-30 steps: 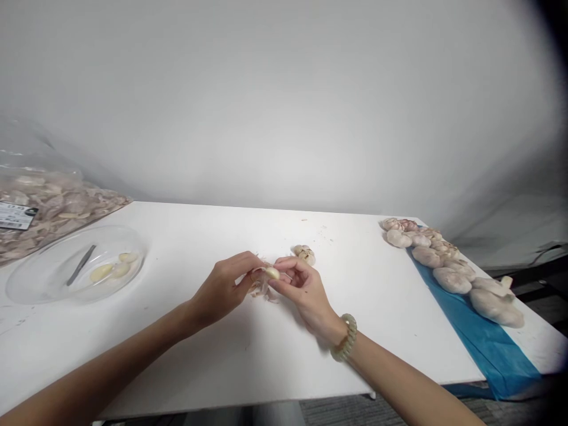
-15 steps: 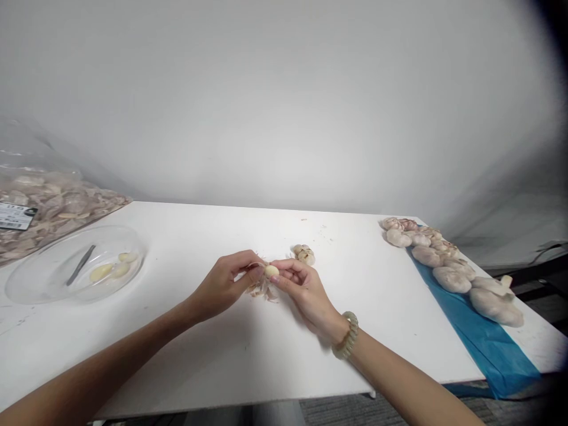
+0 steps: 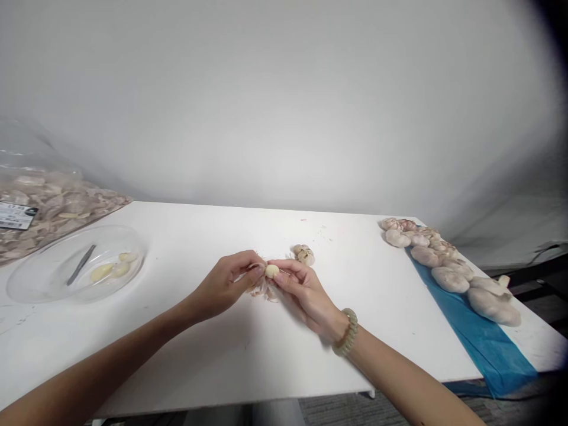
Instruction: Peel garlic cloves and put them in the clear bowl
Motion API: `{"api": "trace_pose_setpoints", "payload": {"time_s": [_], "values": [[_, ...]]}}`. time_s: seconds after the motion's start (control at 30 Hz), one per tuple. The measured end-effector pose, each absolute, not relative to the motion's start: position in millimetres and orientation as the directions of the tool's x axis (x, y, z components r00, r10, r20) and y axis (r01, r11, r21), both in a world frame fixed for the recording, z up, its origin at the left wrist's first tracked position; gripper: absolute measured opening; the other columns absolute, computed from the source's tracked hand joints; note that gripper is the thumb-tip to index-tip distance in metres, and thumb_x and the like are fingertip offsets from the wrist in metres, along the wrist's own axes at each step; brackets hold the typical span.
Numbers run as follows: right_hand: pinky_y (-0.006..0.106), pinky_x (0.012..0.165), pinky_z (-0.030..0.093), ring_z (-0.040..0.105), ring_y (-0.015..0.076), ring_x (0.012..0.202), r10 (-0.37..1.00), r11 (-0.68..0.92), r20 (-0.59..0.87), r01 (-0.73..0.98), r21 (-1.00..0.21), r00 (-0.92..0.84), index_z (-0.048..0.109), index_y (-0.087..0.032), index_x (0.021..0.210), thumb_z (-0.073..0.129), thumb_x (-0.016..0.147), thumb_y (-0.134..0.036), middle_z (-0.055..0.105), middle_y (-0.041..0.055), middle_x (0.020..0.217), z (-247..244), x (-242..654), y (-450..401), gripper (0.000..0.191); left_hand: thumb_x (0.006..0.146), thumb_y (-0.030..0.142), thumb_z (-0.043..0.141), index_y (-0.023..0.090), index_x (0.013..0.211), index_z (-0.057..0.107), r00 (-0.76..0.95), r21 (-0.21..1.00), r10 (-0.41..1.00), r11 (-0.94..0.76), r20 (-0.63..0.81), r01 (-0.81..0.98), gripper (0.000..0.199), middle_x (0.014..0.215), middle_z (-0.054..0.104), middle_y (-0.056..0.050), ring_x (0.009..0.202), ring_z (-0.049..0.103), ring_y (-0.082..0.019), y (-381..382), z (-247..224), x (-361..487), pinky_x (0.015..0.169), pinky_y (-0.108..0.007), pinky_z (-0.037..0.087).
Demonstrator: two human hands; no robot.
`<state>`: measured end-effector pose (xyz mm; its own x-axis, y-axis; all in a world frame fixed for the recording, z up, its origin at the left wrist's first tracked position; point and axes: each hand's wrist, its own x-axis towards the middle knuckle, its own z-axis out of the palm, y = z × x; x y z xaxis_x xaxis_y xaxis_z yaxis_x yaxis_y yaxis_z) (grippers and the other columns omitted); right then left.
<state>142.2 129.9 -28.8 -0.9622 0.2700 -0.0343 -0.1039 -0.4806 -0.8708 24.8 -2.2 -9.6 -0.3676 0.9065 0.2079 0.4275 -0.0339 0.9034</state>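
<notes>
Between my two hands, over the middle of the white table (image 3: 213,367), is a pale, mostly bare garlic clove (image 3: 272,271). My right hand (image 3: 306,293) pinches it between thumb and fingers from the right. Thumb and forefinger of my left hand (image 3: 228,281) are pressed together at the clove's left side, on what looks like its papery skin. Loose garlic skins (image 3: 265,291) lie on the table just under my fingers. Right behind my right hand sits a partly broken garlic bulb (image 3: 303,254).
A clear plastic bowl (image 3: 39,288) at left holds several peeled cloves (image 3: 102,272) and a dark, slim tool (image 3: 81,264). Behind it lies a labelled clear bag of garlic skins (image 3: 66,204). Whole garlic bulbs (image 3: 450,279) line the right edge, partly on blue plastic (image 3: 497,349).
Hardly anything differs. Both hands stay at the clove, with only slight finger movement, and the view has shifted a little.
</notes>
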Motion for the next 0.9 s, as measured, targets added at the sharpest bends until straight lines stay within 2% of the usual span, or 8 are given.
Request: {"api": "trace_pose_setpoints", "payload": {"time_s": [0.23,0.37,0.77,0.9], "values": [[0.024,0.077,0.048,0.063,0.0107,0.080,0.231,-0.521,-0.014,-0.112,-0.846,-0.973,0.067,-0.020,0.092,0.069,0.072,-0.022,0.069,0.0016,0.087,-28.9,142.7,130.0,0.021,0.089,0.027,0.042,0.015,0.079,0.054,-0.341,0.890,0.911,-0.058,0.233,0.452,0.020,0.075,0.053,0.000,0.070,0.048,-0.011,-3.9,-3.5,24.5,0.063,-0.021,0.038],[0.026,0.083,0.047,0.062,0.0112,0.083,0.209,-0.543,-0.019,-0.100,-0.834,-0.978,0.068,-0.020,0.092,0.070,0.071,-0.021,0.069,0.0021,0.090,-28.2,143.5,130.5,0.021,0.089,0.027,0.043,0.015,0.081,0.055,-0.314,0.895,0.917,-0.092,0.248,0.437,0.019,0.076,0.054,-0.001,0.071,0.049,-0.011,-5.7,-3.1,23.7,0.065,-0.022,0.039],[0.029,0.089,0.047,0.062,0.0141,0.091,0.092,-0.610,0.020,-0.072,-0.789,-0.996,0.066,-0.015,0.099,0.067,0.075,-0.018,0.068,0.0054,0.098,-29.9,144.2,134.3,0.024,0.089,0.028,0.043,0.013,0.079,0.054,-0.278,0.950,0.936,-0.136,0.216,0.281,0.021,0.072,0.053,-0.002,0.069,0.049,-0.011,-6.3,-7.3,22.4,0.064,-0.023,0.040],[0.025,0.091,0.044,0.060,0.0117,0.094,0.123,-0.613,-0.035,-0.048,-0.789,-0.992,0.064,-0.015,0.103,0.064,0.078,-0.019,0.065,0.0061,0.102,-30.2,142.8,135.2,0.026,0.089,0.027,0.043,0.014,0.080,0.054,-0.338,0.903,0.904,-0.106,0.261,0.416,0.020,0.073,0.054,-0.002,0.069,0.050,-0.011,-5.0,-8.7,21.7,0.064,-0.023,0.041]]}}
